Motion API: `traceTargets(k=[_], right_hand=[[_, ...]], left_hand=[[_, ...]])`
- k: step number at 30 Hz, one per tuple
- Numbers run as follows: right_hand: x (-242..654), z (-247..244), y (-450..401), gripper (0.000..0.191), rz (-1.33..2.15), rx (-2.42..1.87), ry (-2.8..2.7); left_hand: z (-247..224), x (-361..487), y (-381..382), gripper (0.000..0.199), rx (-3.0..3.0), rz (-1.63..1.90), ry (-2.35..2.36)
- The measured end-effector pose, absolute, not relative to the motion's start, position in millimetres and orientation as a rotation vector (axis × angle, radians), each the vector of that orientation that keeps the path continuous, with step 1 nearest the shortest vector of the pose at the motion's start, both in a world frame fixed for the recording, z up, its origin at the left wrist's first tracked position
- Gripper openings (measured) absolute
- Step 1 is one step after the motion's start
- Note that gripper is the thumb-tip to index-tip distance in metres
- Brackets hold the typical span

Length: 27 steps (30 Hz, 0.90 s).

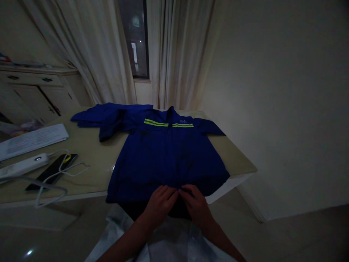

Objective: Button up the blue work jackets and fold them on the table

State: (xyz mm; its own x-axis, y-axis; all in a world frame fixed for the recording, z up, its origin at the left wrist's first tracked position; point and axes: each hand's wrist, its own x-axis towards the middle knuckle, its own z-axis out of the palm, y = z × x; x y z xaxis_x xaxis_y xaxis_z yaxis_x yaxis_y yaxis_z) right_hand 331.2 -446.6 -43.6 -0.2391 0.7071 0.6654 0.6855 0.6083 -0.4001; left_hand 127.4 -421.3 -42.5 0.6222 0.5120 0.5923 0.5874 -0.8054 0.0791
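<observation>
2 forearms [128, 238] converge; I see left hand [161, 202] and right hand [195, 203] pinching 1 shirt [152, 160], 1 phone [50, 173] left of them.

Lettering [183, 121] on jacket [163, 156] too small; paper [34, 140] cut off.

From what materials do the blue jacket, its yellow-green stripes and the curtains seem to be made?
Blue jacket: probably woven cloth, matt; it lies limp, without shine.
Yellow-green stripes: perhaps sewn-on tape; flat bright bands with a duller line between, exact material unclear.
Curtains: likely dull fabric, hanging in long soft folds.
</observation>
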Motion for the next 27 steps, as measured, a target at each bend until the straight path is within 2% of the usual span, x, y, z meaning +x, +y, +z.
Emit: traceTargets(k=[7, 13, 18, 27], right_hand=[[326, -38, -451, 0.031, 0.047, -1.082, -2.023], [327, -46, -450, 0.021, 0.087, -1.058, -1.928], [326, -46, -448, 0.021, 0.094, -1.067, -1.938], [334, -41, -444, 0.018, 0.35, -1.112, -2.007]], left_hand=[[-40, 129, -427, 0.022, -2.627, -0.887, -0.993], [-42, 129, -424, 0.022, -2.631, -0.848, -1.041], [-45, 129, -424, 0.022, -2.619, -0.899, -1.005], [-53, 123, -424, 0.026, -2.653, -1.003, -0.835]])
